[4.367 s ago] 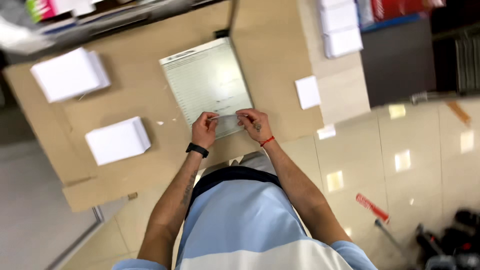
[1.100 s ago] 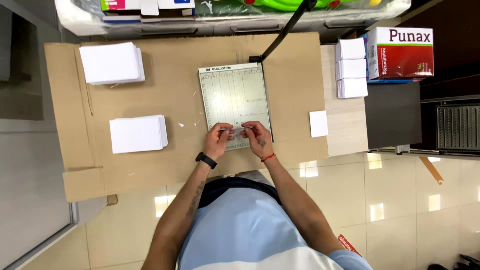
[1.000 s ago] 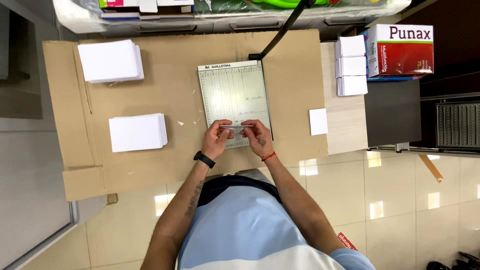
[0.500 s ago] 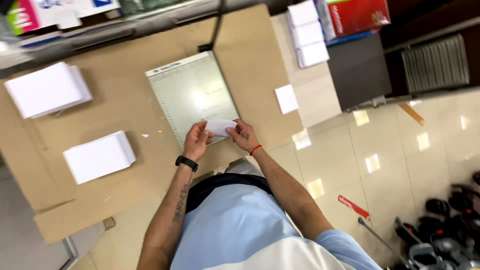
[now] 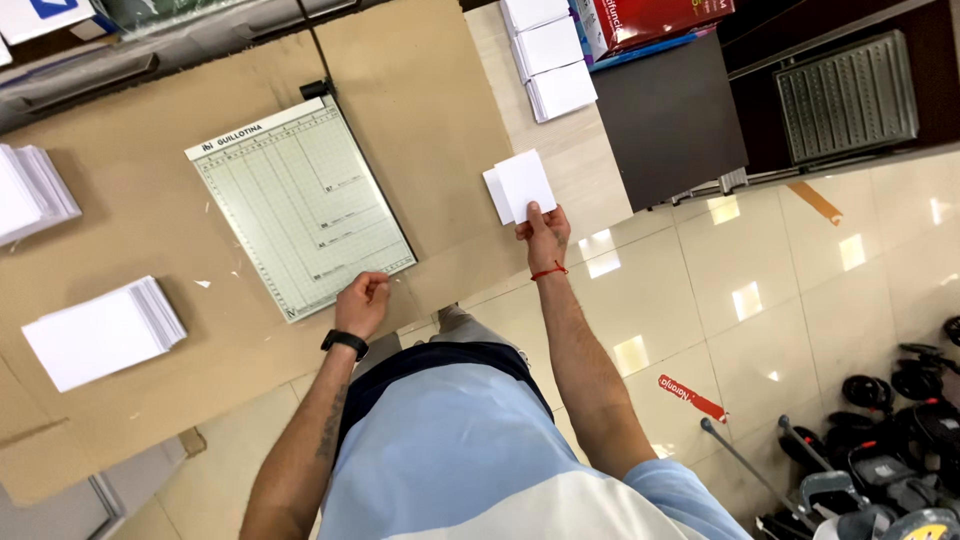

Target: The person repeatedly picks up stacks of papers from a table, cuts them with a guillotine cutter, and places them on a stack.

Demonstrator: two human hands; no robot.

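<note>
My right hand [image 5: 543,232] pinches a small white card [image 5: 526,184] and holds it over the small pile of white cards [image 5: 493,191] at the right part of the brown table [image 5: 440,110]. My left hand [image 5: 362,302], a black watch on its wrist, rests in a loose fist at the near edge of the pale green guillotine paper cutter [image 5: 300,205]; whether it holds a paper scrap I cannot tell. The cutter's black arm [image 5: 318,60] stands raised at its far corner.
Two stacks of white paper lie to the left: one near me [image 5: 102,332], one farther [image 5: 30,195]. Three white stacks [image 5: 548,50] and a red box [image 5: 650,17] sit at the far right. A dark cabinet [image 5: 670,120] stands right of the table, carts [image 5: 880,440] on the tiled floor.
Both hands were together at the cutter's near edge on a small card. My right hand has carried the card right to the small pile; my left hand stayed by the cutter.
</note>
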